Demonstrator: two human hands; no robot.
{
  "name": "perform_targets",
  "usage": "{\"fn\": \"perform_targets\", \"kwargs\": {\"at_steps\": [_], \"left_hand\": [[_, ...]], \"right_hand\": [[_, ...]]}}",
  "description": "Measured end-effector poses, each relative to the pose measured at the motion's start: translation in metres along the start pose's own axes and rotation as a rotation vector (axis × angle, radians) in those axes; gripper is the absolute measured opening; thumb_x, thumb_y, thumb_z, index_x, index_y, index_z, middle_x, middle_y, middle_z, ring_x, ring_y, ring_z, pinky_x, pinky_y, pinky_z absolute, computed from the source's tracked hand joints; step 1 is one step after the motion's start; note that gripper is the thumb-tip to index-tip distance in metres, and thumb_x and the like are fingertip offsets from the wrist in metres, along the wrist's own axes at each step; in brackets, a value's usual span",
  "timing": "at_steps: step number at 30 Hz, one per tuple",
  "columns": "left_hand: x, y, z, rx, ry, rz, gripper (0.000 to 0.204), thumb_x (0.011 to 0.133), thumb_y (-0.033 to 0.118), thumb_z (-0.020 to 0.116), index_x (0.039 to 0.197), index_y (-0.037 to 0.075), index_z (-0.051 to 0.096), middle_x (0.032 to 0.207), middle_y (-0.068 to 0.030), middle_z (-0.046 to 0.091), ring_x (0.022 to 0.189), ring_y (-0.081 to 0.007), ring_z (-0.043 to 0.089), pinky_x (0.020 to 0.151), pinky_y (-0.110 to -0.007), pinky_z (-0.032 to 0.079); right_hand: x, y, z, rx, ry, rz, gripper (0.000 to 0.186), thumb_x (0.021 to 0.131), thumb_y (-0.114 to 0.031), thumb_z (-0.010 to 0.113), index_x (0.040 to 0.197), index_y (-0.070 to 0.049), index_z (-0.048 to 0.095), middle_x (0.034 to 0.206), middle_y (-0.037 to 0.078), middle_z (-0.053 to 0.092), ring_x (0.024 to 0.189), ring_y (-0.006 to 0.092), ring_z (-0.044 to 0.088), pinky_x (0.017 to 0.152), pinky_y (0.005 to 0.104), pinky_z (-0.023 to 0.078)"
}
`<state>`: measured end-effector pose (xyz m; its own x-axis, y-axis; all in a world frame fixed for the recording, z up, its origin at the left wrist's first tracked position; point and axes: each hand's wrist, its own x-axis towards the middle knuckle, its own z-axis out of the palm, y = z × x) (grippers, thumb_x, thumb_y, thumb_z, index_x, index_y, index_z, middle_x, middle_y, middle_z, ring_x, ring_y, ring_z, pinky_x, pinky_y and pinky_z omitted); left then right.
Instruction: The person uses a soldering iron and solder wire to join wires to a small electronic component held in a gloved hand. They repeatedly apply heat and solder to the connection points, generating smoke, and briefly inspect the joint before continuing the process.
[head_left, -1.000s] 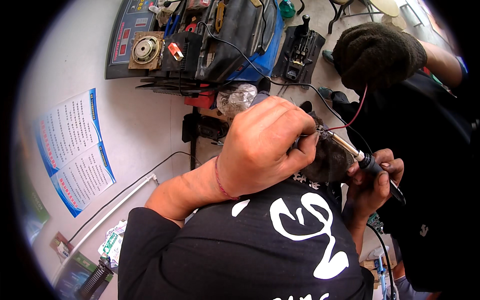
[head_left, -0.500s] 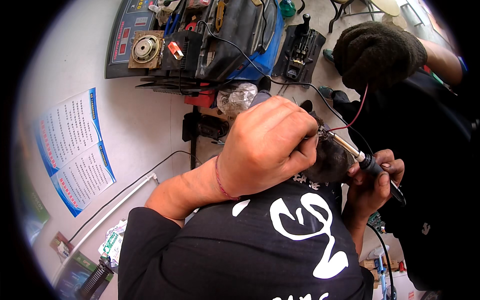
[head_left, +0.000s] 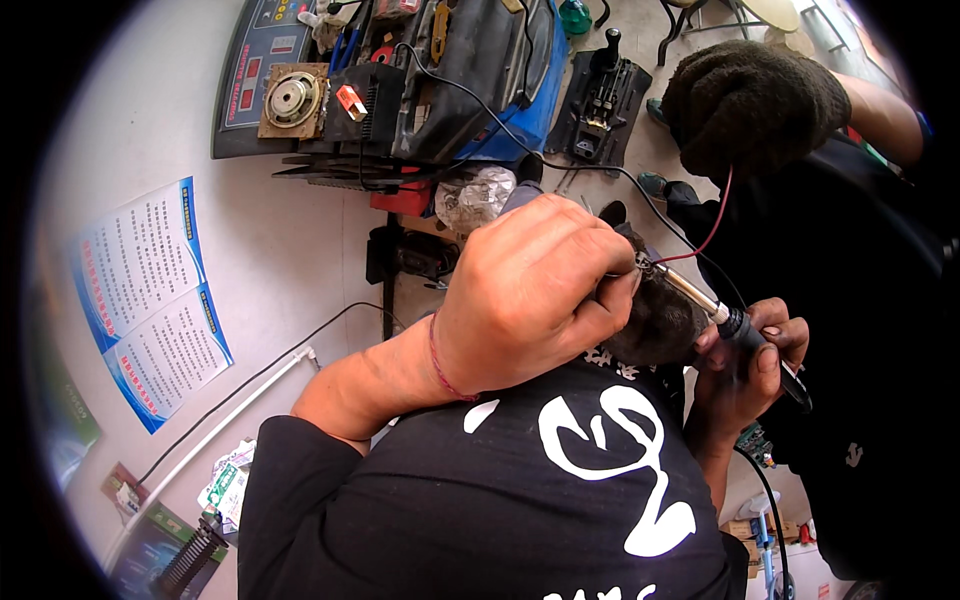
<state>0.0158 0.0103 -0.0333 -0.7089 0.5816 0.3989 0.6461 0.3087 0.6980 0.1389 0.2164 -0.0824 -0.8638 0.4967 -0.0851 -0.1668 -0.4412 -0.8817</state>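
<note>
My left hand (head_left: 540, 285) is pinched at the middle, beside a small metal piece (head_left: 642, 262); what its fingertips hold is hidden. My right hand (head_left: 755, 365) grips a soldering iron (head_left: 705, 298) with black handle and metal barrel, its tip at that piece. A thin red wire (head_left: 712, 232) runs from there up to a co-worker's dark gloved hand (head_left: 755, 110). Directly under the iron is a dark fabric-like mass (head_left: 655, 330), possibly another glove.
A co-worker in black (head_left: 860, 290) stands at right. A cluttered machine (head_left: 470, 90) with a speaker (head_left: 293, 98), a black metal mechanism (head_left: 600, 105), a crumpled plastic bag (head_left: 473, 200) and a red box (head_left: 400, 200) lie beyond. Posters (head_left: 150, 300) hang on the left wall, near cables and a white pipe.
Very little differs. My hands and the iron stay in place; the co-worker's gloved hand and dark clothing at the right have shifted slightly.
</note>
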Motion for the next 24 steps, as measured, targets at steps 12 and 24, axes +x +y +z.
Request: {"fn": "perform_targets", "kwargs": {"at_steps": [12,24], "left_hand": [[-0.0007,0.0019,0.0027,-0.014,0.01,-0.007,0.027,0.069,-0.007,0.076,0.092,0.002,0.064,0.08,-0.0085,0.067,0.073,-0.0252,0.064,0.065,-0.034,0.052],[0.0026,0.0015,0.0058,0.023,0.017,0.013,0.027,0.069,-0.007,0.075,0.092,0.002,0.063,0.081,-0.0076,0.066,0.075,-0.0253,0.064,0.067,-0.034,0.053]], "right_hand": [[-0.0012,-0.0005,-0.0041,-0.037,0.038,-0.019,0.036,0.088,-0.026,0.067,0.097,-0.006,0.039,0.088,0.013,0.051,0.053,0.0171,0.064,0.047,0.025,0.058],[0.0037,-0.0033,-0.0009,-0.012,0.031,-0.007,0.034,0.087,-0.023,0.067,0.096,-0.006,0.039,0.089,0.013,0.051,0.053,0.0178,0.064,0.047,0.0258,0.059]]}}
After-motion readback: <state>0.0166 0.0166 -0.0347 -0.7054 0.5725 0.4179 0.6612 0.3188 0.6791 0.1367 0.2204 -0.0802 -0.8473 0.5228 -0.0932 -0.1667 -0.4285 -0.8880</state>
